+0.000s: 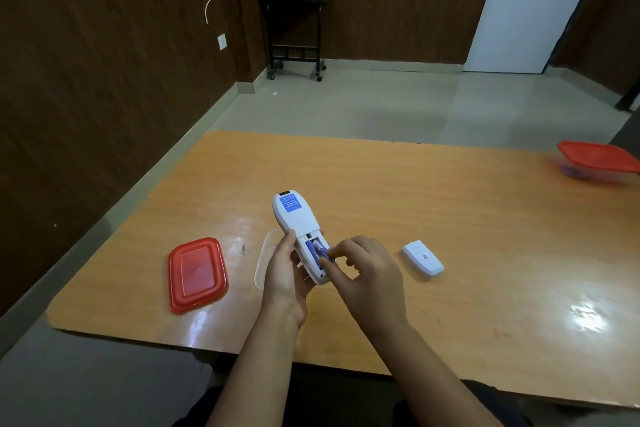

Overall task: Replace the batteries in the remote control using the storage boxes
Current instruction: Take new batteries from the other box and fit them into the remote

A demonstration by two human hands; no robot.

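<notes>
My left hand [282, 270] holds a white remote control [296, 222] face down above the table, its battery bay open. Purple batteries [317, 250] lie in the bay. My right hand [363, 267] pinches the near end of one battery with thumb and forefinger. The remote's white battery cover [423, 257] lies on the table to the right. A clear open storage box [265, 253] sits partly hidden behind my left hand. Its red lid [196, 274] lies to the left. A second box with a red lid [597, 161] stands closed at the far right.
The orange wooden table [450, 218] ends close to my body and at the left. Beyond it are a tiled floor, a small black side table [294, 35] with a white pot, and a white door [526, 7].
</notes>
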